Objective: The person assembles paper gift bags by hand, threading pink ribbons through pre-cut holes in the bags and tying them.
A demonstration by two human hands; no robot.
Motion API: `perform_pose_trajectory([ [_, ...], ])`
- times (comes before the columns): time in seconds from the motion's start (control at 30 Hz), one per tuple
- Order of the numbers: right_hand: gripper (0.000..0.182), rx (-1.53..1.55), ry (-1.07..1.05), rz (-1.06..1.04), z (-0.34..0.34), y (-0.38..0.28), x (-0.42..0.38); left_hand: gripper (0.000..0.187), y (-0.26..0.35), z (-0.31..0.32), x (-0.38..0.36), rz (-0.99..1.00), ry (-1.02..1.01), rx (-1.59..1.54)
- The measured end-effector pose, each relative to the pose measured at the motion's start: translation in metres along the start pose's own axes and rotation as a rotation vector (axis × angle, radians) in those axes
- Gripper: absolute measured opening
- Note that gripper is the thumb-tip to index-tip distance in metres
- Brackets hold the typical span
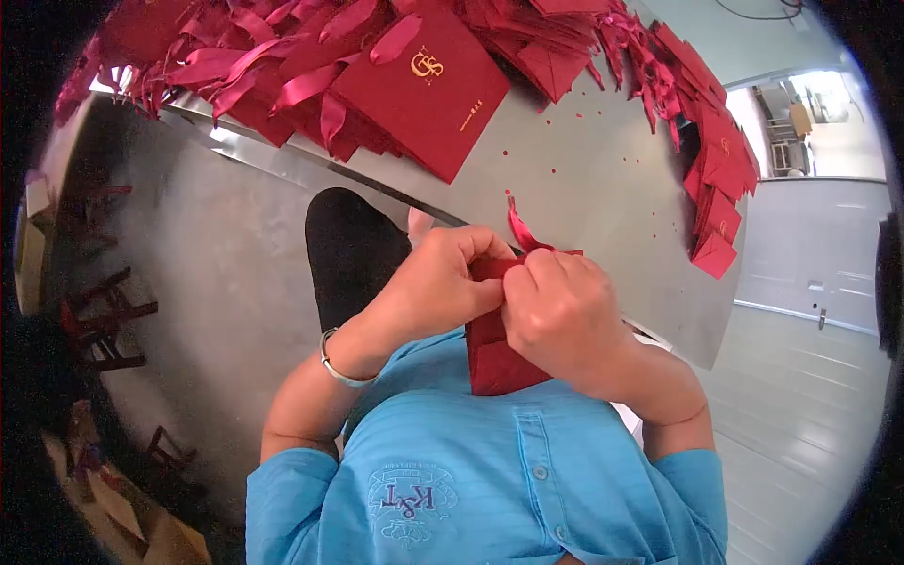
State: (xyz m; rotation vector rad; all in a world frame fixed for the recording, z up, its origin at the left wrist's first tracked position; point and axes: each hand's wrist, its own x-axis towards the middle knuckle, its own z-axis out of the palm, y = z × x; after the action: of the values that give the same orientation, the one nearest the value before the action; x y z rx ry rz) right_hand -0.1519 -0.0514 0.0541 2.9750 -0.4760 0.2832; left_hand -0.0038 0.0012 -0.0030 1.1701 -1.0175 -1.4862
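A dark red paper gift bag point(499, 365) is held close to my chest, just in front of the blue shirt. My left hand point(441, 285) has its thumb and fingers pinched at the bag's top edge. Beside it, nearly touching, my right hand point(563, 315) is closed on the same edge, its fingers curled. A glossy red ribbon point(524, 229) sticks up above the right hand. The exact spot between my fingertips is hidden by the hands.
A metal-topped table point(603, 207) stands ahead, strewn with tiny red scraps. Red gift bags with gold print point(424, 89) and ribbon handles are piled along its far side; another stack point(718, 160) lies at right. Wooden stools point(108, 315) stand on the floor at left.
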Motion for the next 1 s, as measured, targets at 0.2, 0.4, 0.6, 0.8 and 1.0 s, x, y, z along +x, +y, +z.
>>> perform_pose_trajectory([
  [0.2, 0.006, 0.53, -0.073, 0.145, -0.017, 0.02, 0.005, 0.017, 0.001, -0.006, -0.002, 0.009, -0.046, -0.066],
  [0.4, 0.013, 1.077, -0.231, 0.546, -0.03, 0.073, 0.005, 0.016, 0.008, -0.001, -0.003, -0.039, -0.032, -0.005],
  [0.6, 0.02, 1.172, -0.526, 0.342, -0.009, 0.087, 0.02, 0.017, 0.012, 0.015, -0.003, 0.153, 0.131, 0.319],
  [0.8, 0.029, 1.326, -0.859, 0.27, 0.014, 0.101, 0.039, 0.02, 0.013, 0.023, -0.006, 0.153, 0.195, 0.354],
  [1.0, 0.031, 1.445, -1.058, 0.317, 0.013, 0.1, 0.049, 0.02, 0.02, 0.027, -0.01, 0.146, 0.221, 0.418],
])
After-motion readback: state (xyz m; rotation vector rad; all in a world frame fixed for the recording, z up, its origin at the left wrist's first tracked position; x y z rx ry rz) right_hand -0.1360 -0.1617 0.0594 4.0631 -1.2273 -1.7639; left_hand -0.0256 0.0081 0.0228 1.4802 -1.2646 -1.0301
